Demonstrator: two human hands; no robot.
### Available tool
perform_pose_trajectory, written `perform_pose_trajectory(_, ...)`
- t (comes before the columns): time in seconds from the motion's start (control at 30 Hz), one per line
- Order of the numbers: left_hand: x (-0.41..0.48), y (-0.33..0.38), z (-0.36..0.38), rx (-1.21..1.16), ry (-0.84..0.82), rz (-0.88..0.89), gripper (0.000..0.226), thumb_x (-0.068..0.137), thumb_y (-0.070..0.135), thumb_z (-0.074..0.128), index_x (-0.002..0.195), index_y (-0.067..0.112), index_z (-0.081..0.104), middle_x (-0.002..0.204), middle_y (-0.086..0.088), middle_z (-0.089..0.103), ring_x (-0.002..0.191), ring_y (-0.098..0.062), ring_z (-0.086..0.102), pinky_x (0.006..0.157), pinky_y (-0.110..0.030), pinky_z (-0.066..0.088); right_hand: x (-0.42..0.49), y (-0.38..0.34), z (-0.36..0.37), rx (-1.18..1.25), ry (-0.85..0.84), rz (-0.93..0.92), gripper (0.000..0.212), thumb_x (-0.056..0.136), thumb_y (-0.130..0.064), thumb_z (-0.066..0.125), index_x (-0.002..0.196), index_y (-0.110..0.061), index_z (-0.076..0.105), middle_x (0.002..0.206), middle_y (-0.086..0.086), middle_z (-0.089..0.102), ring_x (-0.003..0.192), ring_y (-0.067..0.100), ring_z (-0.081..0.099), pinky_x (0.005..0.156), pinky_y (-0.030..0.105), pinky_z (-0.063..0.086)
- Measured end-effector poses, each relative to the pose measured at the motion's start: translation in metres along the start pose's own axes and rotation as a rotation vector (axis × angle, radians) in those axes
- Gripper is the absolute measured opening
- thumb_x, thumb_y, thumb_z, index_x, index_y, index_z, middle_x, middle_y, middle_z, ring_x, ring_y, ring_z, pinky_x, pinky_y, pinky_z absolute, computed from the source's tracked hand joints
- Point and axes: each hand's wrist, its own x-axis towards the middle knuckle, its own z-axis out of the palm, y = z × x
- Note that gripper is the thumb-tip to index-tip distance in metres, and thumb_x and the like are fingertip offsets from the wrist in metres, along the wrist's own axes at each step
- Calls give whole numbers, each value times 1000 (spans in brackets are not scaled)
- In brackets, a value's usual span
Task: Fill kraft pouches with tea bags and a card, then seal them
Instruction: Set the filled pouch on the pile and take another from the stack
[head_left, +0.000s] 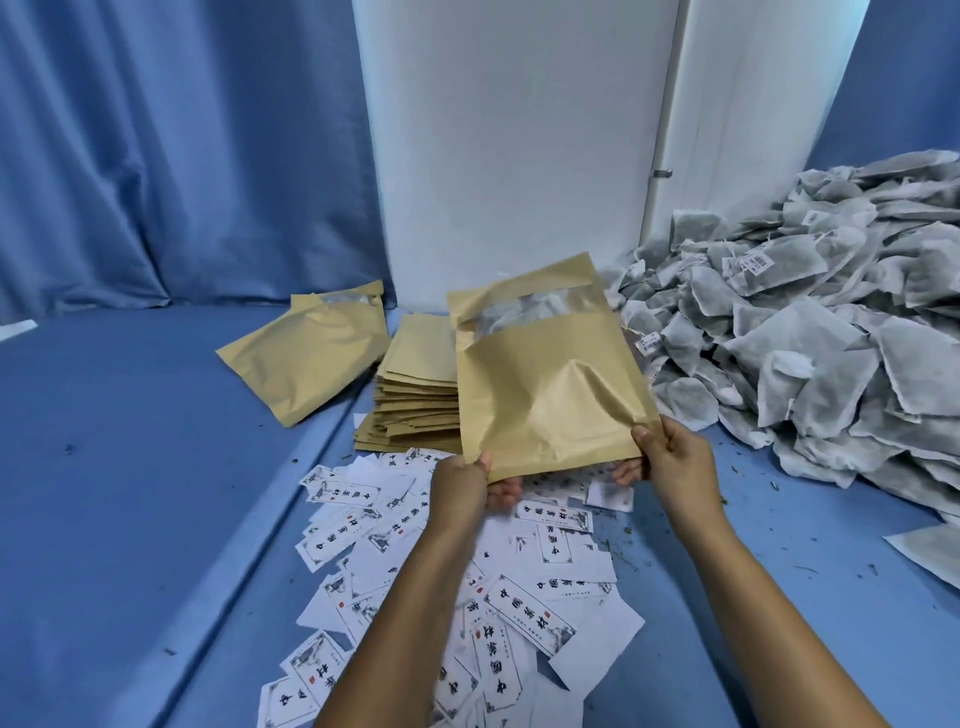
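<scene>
the tea bags (810, 322) sit heaped at your right. you hold a filled kraft pouch (545, 384) up above the cards (524, 613), left hand (460, 486) and right hand (672, 460) pinching its near edge; sealing likely comes next, so press along that edge.

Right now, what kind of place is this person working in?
Probably a small packing spot for tea, set up by hand. A big heap of tea bags lies at the right, a stack of flat kraft pouches sits in the middle, and printed cards are scattered on the blue cloth.
</scene>
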Motion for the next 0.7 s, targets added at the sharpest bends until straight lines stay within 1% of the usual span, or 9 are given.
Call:
perform_pose_trajectory(0.13,11,43,-31,17,40,75,21,101,9,40,104,-7,53,57,-10,67,43,-14,62,40,-20,48,6,-23,43,72,-43,17,12,99,-8,44,96,-11,55,54,15,63,41,20,62,40,25,51)
perform_pose_trajectory(0.2,11,62,-56,27,57,136,18,102,8,38,99,-3,52,53,-7,67,43,-13,62,40,-19,49,9,-36,69,134,-88,15,12,99,-6,44,93,-11,54,64,15,62,42,20,63,40,23,52)
perform_pose_trajectory(0.33,7,81,-109,5,128,169,20,101,7,39,87,1,52,51,-8,66,41,-12,62,38,-17,47,2,-58,121,216,-192,51,13,99,-6,45,111,-9,49,89,14,60,44,19,63,42,22,52)
perform_pose_trajectory(0.4,3,82,-139,-25,191,175,20,102,6,37,90,1,51,52,-7,66,42,-11,62,39,-18,48,-12,-62,148,237,-230,61,12,99,-5,45,106,-12,50,86,14,62,42,17,62,40,21,51)
perform_pose_trajectory(0.5,0,84,-182,-52,264,197,23,102,5,32,95,0,54,52,-5,66,43,-8,61,41,-16,47,-31,-65,192,294,-286,70,11,99,-4,43,100,-7,54,75,14,63,40,18,59,38,22,49)
perform_pose_trajectory(0.57,7,96,-200,-144,288,223,22,102,5,33,98,-2,53,52,-5,65,40,-5,56,38,-14,42,-32,-69,225,354,-307,98,14,100,-5,39,99,-8,53,78,16,64,43,20,62,41,22,51)
perform_pose_trajectory(0.63,18,120,-216,-401,277,288,22,103,11,36,112,-3,50,62,-10,67,47,-8,61,43,-14,45,-24,-76,258,459,-395,149,18,101,-3,34,112,-5,49,96,19,64,66,26,70,59,25,58)
perform_pose_trajectory(0.67,23,132,-222,-529,240,314,29,103,17,37,122,-3,47,78,-14,70,62,-14,68,56,-17,52,-20,-79,271,459,-485,159,23,101,-3,34,122,-3,45,110,20,61,89,31,69,77,32,58)
perform_pose_trajectory(0.7,29,140,-229,-583,203,319,39,103,25,38,132,0,41,101,-17,66,85,-22,69,74,-24,54,-15,-77,280,379,-586,138,30,101,-5,38,131,-3,40,123,20,57,110,35,61,94,39,50)
